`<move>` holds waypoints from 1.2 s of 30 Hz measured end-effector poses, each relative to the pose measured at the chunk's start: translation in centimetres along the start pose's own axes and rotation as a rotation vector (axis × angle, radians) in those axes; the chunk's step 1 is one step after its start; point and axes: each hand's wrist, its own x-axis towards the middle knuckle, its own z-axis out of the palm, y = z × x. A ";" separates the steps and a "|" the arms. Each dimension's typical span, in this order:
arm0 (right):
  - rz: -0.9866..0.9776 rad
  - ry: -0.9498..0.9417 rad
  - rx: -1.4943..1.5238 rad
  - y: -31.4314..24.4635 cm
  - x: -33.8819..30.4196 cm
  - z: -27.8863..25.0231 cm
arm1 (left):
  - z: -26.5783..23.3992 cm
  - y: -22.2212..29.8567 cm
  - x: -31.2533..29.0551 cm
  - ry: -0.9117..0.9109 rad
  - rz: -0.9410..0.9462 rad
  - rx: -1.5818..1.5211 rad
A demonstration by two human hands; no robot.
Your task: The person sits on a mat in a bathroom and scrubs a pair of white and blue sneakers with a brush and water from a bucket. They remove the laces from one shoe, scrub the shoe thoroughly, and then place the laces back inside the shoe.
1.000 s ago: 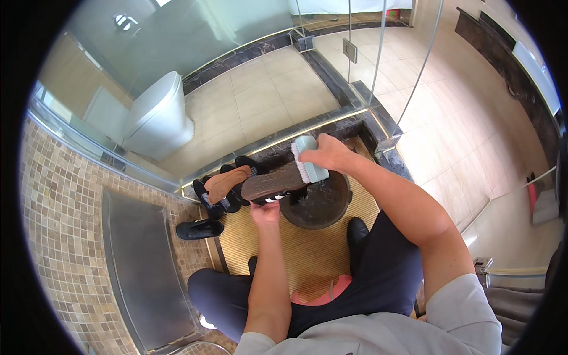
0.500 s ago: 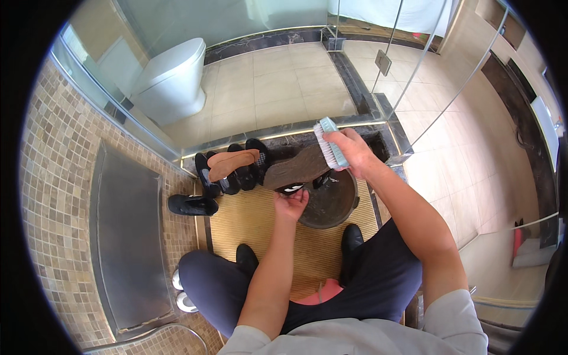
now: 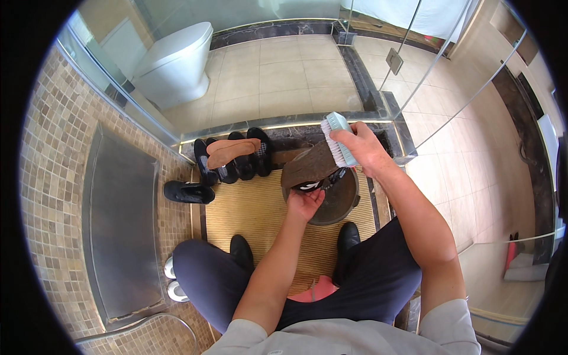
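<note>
A black shoe with a rough brown sole (image 3: 309, 168) is held sole-up over a dark round basin (image 3: 341, 204) near the far right corner of the tan ribbed mat (image 3: 254, 204), presumably to catch drips. The left hand (image 3: 304, 203) clamps its near side; beyond its right end, the right hand (image 3: 363, 148) grips a pale-teal, white-bristled block brush (image 3: 341, 141).
</note>
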 end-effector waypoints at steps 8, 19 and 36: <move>0.050 0.008 -0.036 -0.1 0.4 0.1 | 1.6 0.8 -0.6 -0.030 0.138 -0.017; -0.054 0.005 -0.062 0.1 0.3 1.8 | 7.4 0.5 -4.0 -0.080 0.158 0.022; -0.173 -0.412 0.063 -0.7 -0.3 14.9 | -0.9 13.7 -9.3 0.311 0.475 -0.206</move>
